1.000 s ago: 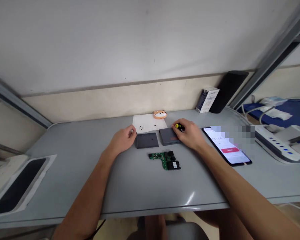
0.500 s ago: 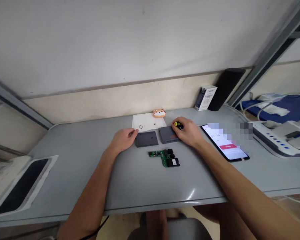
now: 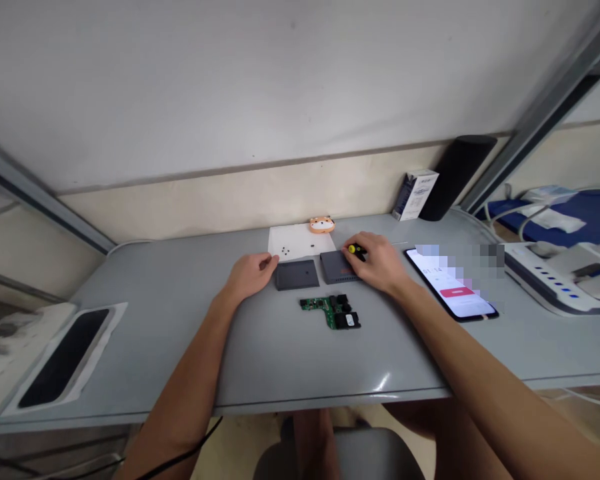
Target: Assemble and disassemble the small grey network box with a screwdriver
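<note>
Head view. Two dark grey casing pieces lay side by side on the grey table, a narrow gap between them. The left piece, a flat panel, was thin and rectangular, with a slightly raised rim and a small dark mark toward its right side. The right piece, a box-like shell, was thicker, with a row of small slots along its near edge and a faint reddish marking on top; its right end was covered by the hand.

Right hand: grip closed around a black tool with a bright yellow round end, held over the shell. Left hand: thumb and fingers drawn together at the panel's far left corner; could not tell whether the grip held anything.

A green circuit board, roughly L-shaped, lay nearer the person, apart from both pieces; it carried black components, one with a white label. Beyond the casing, a white sheet bore several tiny dark parts, mostly clustered at left, too small to identify.
</note>
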Motion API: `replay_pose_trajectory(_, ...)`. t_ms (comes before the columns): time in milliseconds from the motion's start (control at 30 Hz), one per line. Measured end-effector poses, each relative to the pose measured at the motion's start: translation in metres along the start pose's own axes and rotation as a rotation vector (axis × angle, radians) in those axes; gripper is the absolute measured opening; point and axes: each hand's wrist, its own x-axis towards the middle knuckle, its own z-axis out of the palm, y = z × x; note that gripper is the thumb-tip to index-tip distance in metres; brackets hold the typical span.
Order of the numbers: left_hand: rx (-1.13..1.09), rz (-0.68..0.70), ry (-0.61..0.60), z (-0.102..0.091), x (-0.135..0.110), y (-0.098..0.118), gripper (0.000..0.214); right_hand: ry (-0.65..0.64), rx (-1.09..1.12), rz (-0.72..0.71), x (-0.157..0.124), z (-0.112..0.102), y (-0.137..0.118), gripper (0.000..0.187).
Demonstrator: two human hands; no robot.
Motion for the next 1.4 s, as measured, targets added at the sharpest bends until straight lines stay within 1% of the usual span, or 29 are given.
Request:
replay_pose_trajectory(100, 0.008, -0.008, 0.038, 0.002, 0.001, -0.001, 0.045, 0.004, -0.039, -0.06, -0.002, -0.005, -0.009, 0.017)
replay_pose_trajectory(200, 0.035, -0.028, 0.108, 0.006, 0.0, 0.0, 0.044, 0.007, -0.076, -0.197, -0.013, -0.012, -0.026, 0.018)
replay_pose_trajectory(267, 0.054, -0.031, 0.141, 0.009, -0.002, 0.0, 0.043, -0.038, -0.047, -0.292, -0.027, -0.017, -0.037, 0.016)
replay_pose_trajectory(333, 0.069, -0.029, 0.158, 0.011, -0.005, -0.001, 0.041, -0.114, -0.012, -0.361, -0.044, -0.021, -0.044, 0.016)
replay_pose_trajectory(400, 0.077, -0.033, 0.17, 0.012, -0.007, -0.001, 0.039, -0.169, -0.002, -0.389, -0.062, -0.025, -0.047, 0.016)
replay_pose_trajectory(467, 0.074, -0.041, 0.181, 0.012, -0.009, -0.003, 0.036, -0.233, -0.018, -0.386, -0.076, -0.027, -0.045, 0.019)
replay_pose_trajectory(533, 0.061, -0.045, 0.188, 0.011, -0.009, -0.004, 0.033, -0.29, -0.043, -0.381, -0.085, -0.029, -0.042, 0.028)
replay_pose_trajectory(600, 0.043, -0.043, 0.191, 0.01, -0.01, -0.006, 0.033, -0.331, -0.057, -0.389, -0.088, -0.031, -0.041, 0.031)
replay_pose_trajectory(700, 0.02, -0.024, 0.164, 0.007, -0.012, -0.009, 0.035, -0.319, -0.051, -0.436, -0.078, -0.032, -0.044, 0.023)
replay_pose_trajectory(800, 0.009, 0.003, 0.103, 0.004, -0.015, -0.012, 0.03, -0.238, -0.047, -0.487, -0.047, -0.028, -0.051, 0.024)
replay_pose_trajectory(833, 0.012, 0.013, 0.084, 0.004, -0.016, -0.013, 0.03, -0.236, -0.069, -0.493, -0.034, -0.025, -0.054, 0.024)
replay_pose_trajectory(867, 0.019, 0.025, 0.068, 0.003, -0.017, -0.013, 0.032, -0.255, -0.106, -0.479, -0.021, -0.021, -0.056, 0.024)
replay_pose_trajectory(933, 0.038, 0.047, 0.044, 0.003, -0.019, -0.014, 0.034, -0.339, -0.171, -0.464, 0.001, -0.012, -0.06, 0.021)
replay_pose_trajectory(1000, 0.05, 0.061, 0.019, 0.003, -0.02, -0.015, 0.034, -0.394, -0.192, -0.429, 0.015, -0.002, -0.063, 0.02)
replay_pose_trajectory(1067, 0.055, 0.063, -0.002, 0.003, -0.021, -0.016, 0.032, -0.403, -0.168, -0.413, 0.02, 0.005, -0.063, 0.02)
replay_pose_trajectory(1133, 0.064, 0.061, -0.015, 0.003, -0.021, -0.017, 0.031, -0.381, -0.124, -0.41, 0.019, 0.009, -0.062, 0.02)
replay_pose_trajectory(1267, 0.068, 0.061, -0.019, 0.005, -0.023, -0.018, 0.032, -0.359, -0.05, -0.421, 0.012, 0.011, -0.056, 0.018)
replay_pose_trajectory(1400, 0.072, 0.121, -0.057, 0.004, -0.026, -0.019, 0.031, -0.352, 0.003, -0.423, 0.007, 0.011, -0.053, 0.02)
